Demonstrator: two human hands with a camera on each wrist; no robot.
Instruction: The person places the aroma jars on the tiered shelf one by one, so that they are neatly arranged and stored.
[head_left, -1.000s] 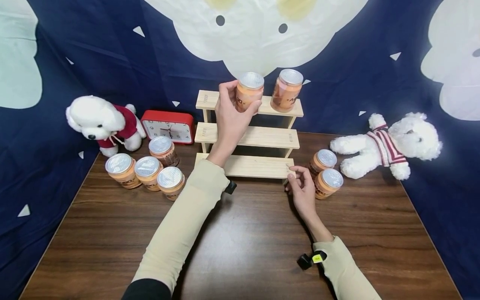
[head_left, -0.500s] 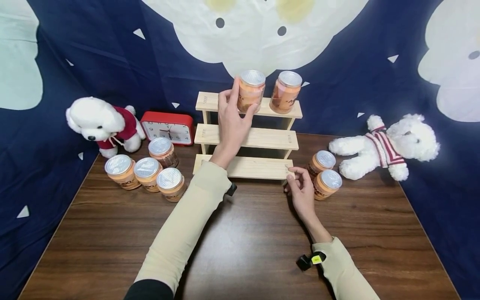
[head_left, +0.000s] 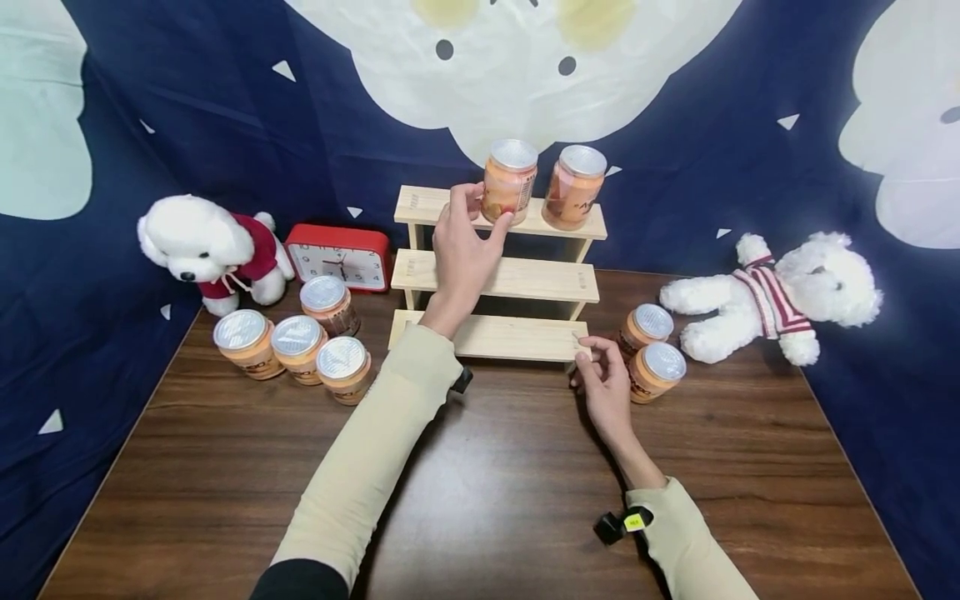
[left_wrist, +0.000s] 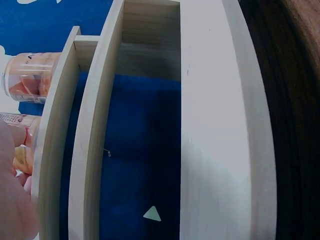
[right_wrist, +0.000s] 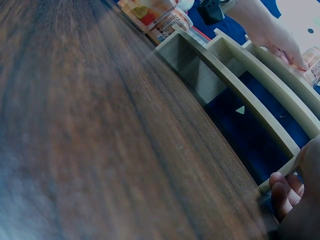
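Note:
On the top tier of a three-step wooden shelf (head_left: 525,337), my left hand (head_left: 467,258) holds a clear fruit can (head_left: 510,185) with a silver lid. The thumb lies at its lower front and the fingers at its left side. The can is upright; its barcode side shows. A matching can (head_left: 574,192) stands just to its right, a small gap apart. In the left wrist view, part of the held can (left_wrist: 24,156) shows beyond my fingers. My right hand (head_left: 606,387) pinches the right end of the bottom tier, its fingers (right_wrist: 281,196) curled at the board's end.
Several fruit cans (head_left: 298,346) stand at the left, before a red clock (head_left: 337,258) and a white toy dog (head_left: 198,242). Two more cans (head_left: 657,371) sit close beside my right hand. A striped-shirt plush toy (head_left: 772,292) lies at the right. A dark blue curtain (head_left: 225,108) hangs behind.
The held can has turned, its front lettering giving way to the barcode, and has shifted slightly right towards its neighbour. My left fingers have slid lower on it. The right hand stays put.

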